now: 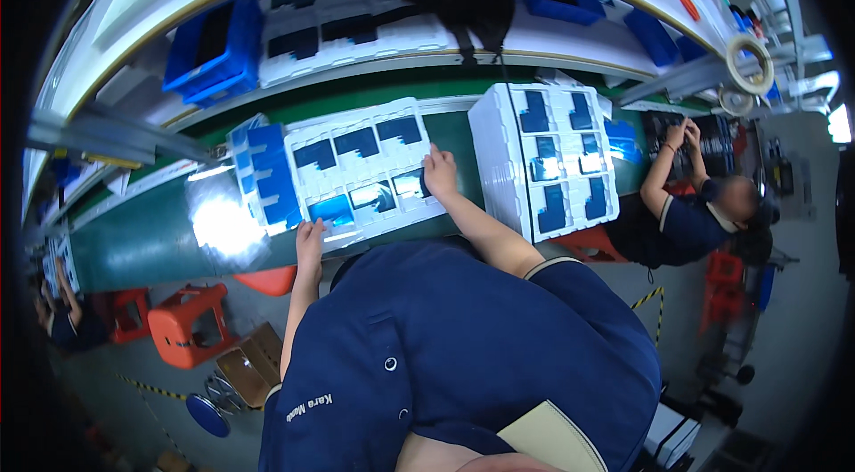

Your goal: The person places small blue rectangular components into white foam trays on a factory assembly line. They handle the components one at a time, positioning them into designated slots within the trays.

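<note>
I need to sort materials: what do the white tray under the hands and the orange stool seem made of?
The white tray looks like thin moulded plastic or foam, matt, with formed compartments; which one is unclear. The orange stool looks like hard moulded plastic, slightly glossy, one even colour.

White moulded tray [356, 171] mid-frame, dark navy and glossy blue panels in its pockets. White tray stack [545, 160] right of centre, same blue inserts. Belt [134, 240] dark green. Blue bins [216, 49] upper left and upper right. Orange-red stool [183, 322] lower left. Navy shirt [463, 356], beige collar. Yellow-black striped floor tape [648, 298] at right.
</note>
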{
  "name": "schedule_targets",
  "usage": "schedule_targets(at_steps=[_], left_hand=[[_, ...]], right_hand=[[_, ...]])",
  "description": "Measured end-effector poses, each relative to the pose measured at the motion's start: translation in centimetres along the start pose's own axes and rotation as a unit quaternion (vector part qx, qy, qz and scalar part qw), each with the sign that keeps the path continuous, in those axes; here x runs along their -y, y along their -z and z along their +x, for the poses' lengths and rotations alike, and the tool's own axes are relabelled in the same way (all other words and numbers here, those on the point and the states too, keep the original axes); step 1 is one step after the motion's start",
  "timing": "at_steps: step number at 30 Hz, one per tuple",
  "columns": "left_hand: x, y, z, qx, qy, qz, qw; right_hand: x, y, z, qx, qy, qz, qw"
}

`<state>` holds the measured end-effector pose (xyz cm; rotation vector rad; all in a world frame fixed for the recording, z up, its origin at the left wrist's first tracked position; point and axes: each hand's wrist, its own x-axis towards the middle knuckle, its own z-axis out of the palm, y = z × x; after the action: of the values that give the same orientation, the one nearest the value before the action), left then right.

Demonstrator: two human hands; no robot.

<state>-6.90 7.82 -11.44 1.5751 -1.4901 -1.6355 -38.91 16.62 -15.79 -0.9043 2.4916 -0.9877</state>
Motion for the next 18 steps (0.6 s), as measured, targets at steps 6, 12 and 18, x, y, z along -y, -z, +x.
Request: schedule_targets(at_steps=[6,12,18], left_hand=[[-0.7,-0.4,0.3,-0.003,0.009,-0.078,0.997],[-0.4,-0.3,0.5,-0.007,0.021,-0.047,0.999],[-1.5,-0.3,0.7,-0.005,0.025,-0.067,0.997]], right_hand=[[-0.2,-0.3,-0.1,-0.008,-0.022,0.027,0.999],[-0.1,-0.7,-1.1,-0.023,-0.032,0.019,0.999],[0.1,-0.4,-2.4,-0.033,-0.044,0.018,0.998]])
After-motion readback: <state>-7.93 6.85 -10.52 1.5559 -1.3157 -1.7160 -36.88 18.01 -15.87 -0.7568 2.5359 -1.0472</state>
